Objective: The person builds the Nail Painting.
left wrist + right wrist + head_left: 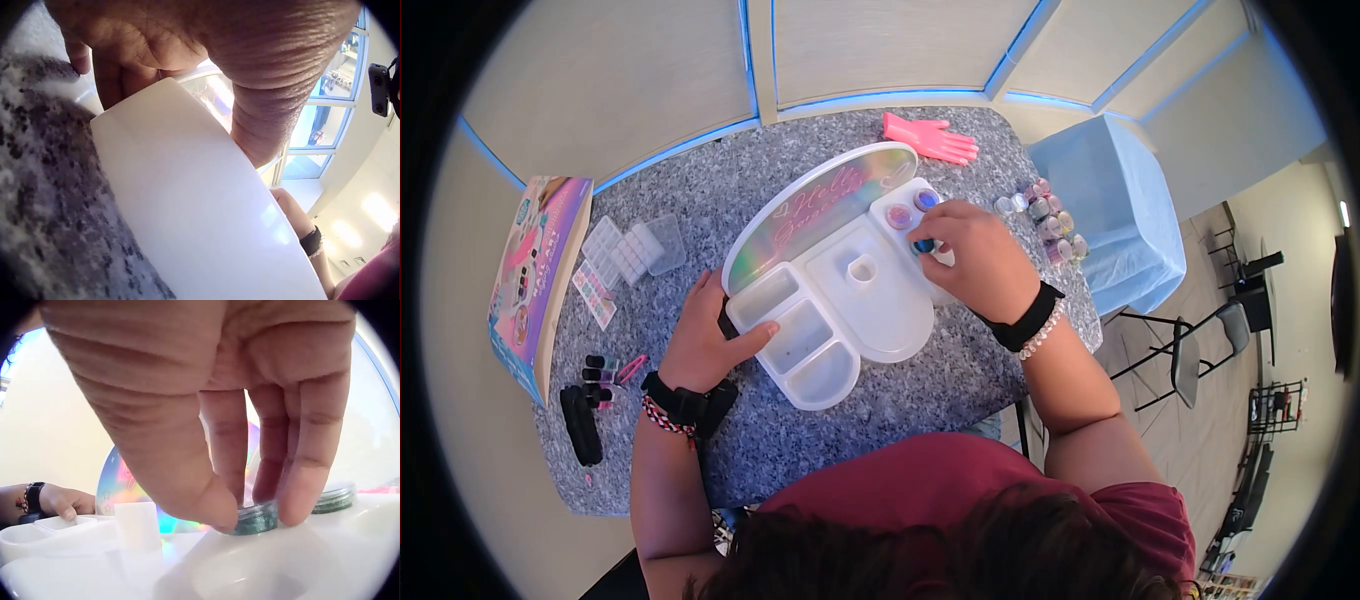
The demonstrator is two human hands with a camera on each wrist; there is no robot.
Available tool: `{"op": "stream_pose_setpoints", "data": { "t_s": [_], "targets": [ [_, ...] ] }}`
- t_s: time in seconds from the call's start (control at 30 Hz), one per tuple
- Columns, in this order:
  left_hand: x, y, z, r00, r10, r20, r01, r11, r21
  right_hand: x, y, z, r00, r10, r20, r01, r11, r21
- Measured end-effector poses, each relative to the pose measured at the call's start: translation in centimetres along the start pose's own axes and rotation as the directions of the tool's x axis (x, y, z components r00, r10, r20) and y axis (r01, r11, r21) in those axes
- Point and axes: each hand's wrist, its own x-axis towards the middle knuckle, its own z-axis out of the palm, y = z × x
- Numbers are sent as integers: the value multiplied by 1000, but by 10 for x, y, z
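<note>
A white plastic organizer point(890, 320), with compartments and an upright holographic back panel point(830, 195), stands on the speckled table. My left hand point(700, 342) grips its left end, thumb over the rim and fingers behind the wall. At the right side, my right hand point(985, 255) pinches a small round jar of teal glitter point(257, 521) between thumb and fingers, low over the white surface. Beside it sit a pink glitter jar point(899, 216) and a blue-purple jar point(926, 200) in the organizer's right section. A short white tube-shaped post point(862, 268) rises from the middle section.
Several small jars point(1055, 222) cluster at the table's right edge. A pink rubber hand point(930, 138) lies at the back. To the left are clear cases point(635, 250), a sticker sheet point(594, 295), a colorful box point(540, 280), small black-capped bottles point(600, 368) and a black pouch point(580, 425).
</note>
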Motion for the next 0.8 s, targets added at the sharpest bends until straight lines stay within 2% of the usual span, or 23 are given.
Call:
{"op": "stream_pose_setpoints", "data": {
  "t_s": [0.13, 0.2, 0.27, 0.3, 0.33, 0.4, 0.43, 0.5, 0.53, 0.63, 0.7, 0.73, 0.8],
  "targets": [
    [0, 5, 1, 1000, 5, -8, -6, 999, -43, 0, 1, -5, 999, 33, 17, -33, 999, 4],
    [0, 7, 0, 1000, -2, -8, 2, 999, -39, 1, -1, -19, 993, 117, 23, -119, 965, 232],
    [0, 5, 0, 1000, 8, -13, -9, 1000, -22, 2, 10, -34, 958, 275, -78, -259, 951, 166],
    [0, 4, 0, 1000, 14, -15, -14, 1000, -2, 0, 36, -37, 955, 240, -173, -235, 971, 47],
    [-1, 2, 0, 1000, 12, -13, -12, 1000, -2, -1, 53, -41, 944, 249, -214, -285, 945, -158],
    [-1, 0, 1, 1000, 17, -16, -17, 1000, -21, -9, 91, -42, 949, 241, -204, -305, 868, -391],
    [0, 2, 1, 1000, 21, -14, -21, 1000, -22, -10, 100, -42, 948, 243, -207, -308, 867, -393],
    [0, 4, 0, 1000, 4, -12, -4, 999, -41, -9, 113, -40, 910, 409, -73, -394, 795, -461],
    [0, 4, 0, 1000, 2, -15, -3, 999, -40, -8, 119, -39, 911, 406, -72, -391, 797, -461],
    [-1, 1, 1, 1000, 21, -17, -21, 1000, -18, -10, 120, -34, 939, 338, -67, -334, 845, -418],
    [-1, -1, 1, 1000, -3, -18, 3, 1000, -23, -12, 89, -41, 948, 300, -107, -318, 920, -231],
    [0, -2, 1, 1000, -5, -18, 5, 1000, -21, -13, 68, -46, 948, 301, -106, -318, 920, -228],
    [0, -3, 2, 1000, 16, -18, -16, 999, -46, -22, 23, -51, 954, 301, -5, -297, 943, 152]
  ]
}}
